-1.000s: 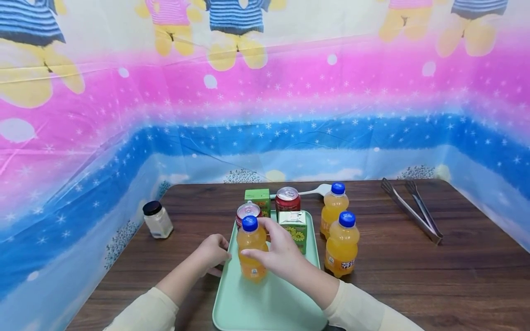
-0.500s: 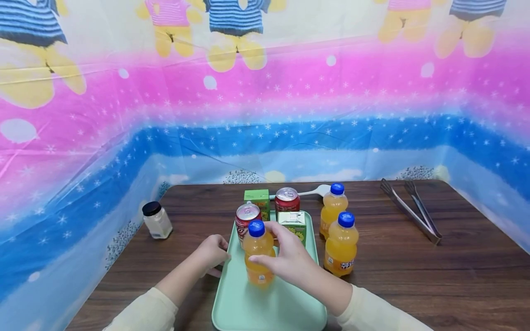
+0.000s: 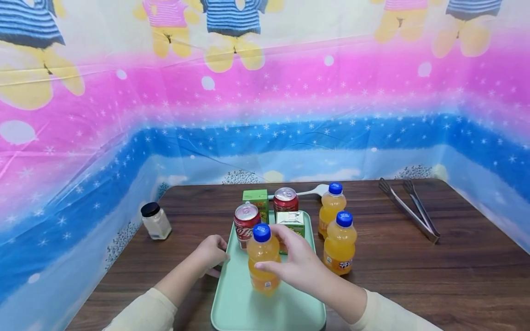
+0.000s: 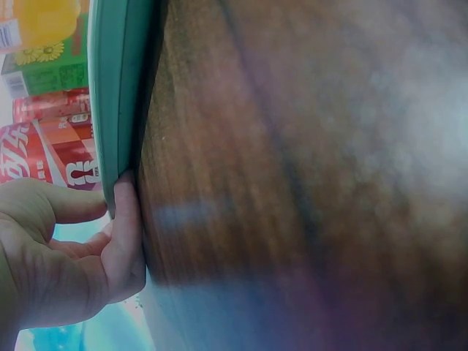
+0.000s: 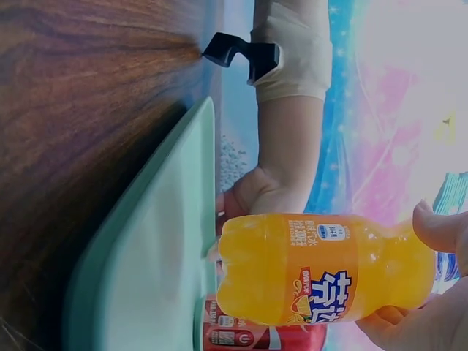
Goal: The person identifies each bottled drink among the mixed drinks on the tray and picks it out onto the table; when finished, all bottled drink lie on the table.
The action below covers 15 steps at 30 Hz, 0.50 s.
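Observation:
My right hand (image 3: 302, 266) grips an orange soda bottle (image 3: 263, 269) with a blue cap, thumb on the near side. The bottle is upright over the pale green tray (image 3: 240, 312); in the right wrist view its base (image 5: 238, 270) appears slightly above the tray surface. At the tray's left rim my left hand (image 3: 212, 255) pinches the edge; the left wrist view shows thumb and fingers (image 4: 124, 241) on either side of the rim. Just beyond the held bottle stand a red soda can (image 3: 247, 223) and a green drink carton (image 3: 290, 220), the carton partly hidden by my right hand.
Behind them are another green carton (image 3: 255, 198) and red can (image 3: 285, 200). Two more orange soda bottles (image 3: 340, 248) stand right of the tray. A white utensil (image 3: 310, 192) lies at the back, metal tongs (image 3: 414, 214) far right, a black-lidded jar (image 3: 156, 223) left.
My right hand has moved the orange soda bottle toward me and to the right over the tray, uncovering more of the front red can. The left hand stays at the tray rim.

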### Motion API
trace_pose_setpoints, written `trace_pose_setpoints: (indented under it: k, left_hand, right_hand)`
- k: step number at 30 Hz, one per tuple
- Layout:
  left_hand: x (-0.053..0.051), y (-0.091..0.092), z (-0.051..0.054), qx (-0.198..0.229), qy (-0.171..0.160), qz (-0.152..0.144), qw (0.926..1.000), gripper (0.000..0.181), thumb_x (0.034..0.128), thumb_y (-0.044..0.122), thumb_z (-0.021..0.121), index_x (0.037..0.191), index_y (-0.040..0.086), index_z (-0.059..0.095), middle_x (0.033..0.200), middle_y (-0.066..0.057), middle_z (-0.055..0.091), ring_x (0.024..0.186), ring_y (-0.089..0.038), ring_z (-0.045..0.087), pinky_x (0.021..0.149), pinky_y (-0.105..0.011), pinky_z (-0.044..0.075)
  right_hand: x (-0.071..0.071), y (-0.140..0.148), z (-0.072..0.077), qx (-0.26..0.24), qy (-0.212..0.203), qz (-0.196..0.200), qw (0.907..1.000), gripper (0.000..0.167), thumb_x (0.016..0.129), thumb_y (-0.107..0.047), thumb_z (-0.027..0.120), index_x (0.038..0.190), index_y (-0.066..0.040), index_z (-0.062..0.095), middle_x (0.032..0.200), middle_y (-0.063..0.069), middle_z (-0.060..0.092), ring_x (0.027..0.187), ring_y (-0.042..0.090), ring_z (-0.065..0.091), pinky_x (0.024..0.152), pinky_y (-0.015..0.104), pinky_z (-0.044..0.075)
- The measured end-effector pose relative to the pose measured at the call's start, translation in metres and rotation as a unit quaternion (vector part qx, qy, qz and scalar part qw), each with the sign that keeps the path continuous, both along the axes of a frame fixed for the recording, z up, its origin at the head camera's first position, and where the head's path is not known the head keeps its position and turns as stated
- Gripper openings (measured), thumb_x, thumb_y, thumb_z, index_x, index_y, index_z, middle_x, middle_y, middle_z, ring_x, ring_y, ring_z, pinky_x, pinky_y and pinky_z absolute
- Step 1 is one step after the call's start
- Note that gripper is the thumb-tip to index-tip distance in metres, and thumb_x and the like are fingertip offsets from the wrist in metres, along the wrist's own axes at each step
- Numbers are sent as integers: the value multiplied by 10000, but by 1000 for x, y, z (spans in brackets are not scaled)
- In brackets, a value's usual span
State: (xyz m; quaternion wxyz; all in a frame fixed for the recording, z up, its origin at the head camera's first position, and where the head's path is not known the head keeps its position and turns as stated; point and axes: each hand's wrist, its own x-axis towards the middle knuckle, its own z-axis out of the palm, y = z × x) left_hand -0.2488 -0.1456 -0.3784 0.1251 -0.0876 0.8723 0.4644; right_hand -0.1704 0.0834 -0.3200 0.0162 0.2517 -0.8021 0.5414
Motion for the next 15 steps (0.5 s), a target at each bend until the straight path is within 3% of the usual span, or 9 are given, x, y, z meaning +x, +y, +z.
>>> trace_pose_setpoints:
  k: [9,15]
  left_hand:
    - [1,-2,-1,98,38,-42,9999,202,832,-89,585,1000,-35,488,914,-184,532,772,-285,610,525,-419,560]
    - [2,-2,0,97,44,-71,9999,199,834,-84,585,1006,-41,493,912,-184,531,765,-281,609,527,-410,561]
  right_hand:
    - [7,4,3,-77,-163,77,9998,571,783,-229,764,1277,-141,491,1176,-34,569,1085,136,554,930,340,472]
    - [9,8,5,-100,-125,111,9998,560,780,-226,767,1265,-144,500,1167,-45,579,1078,139,562,938,387,466]
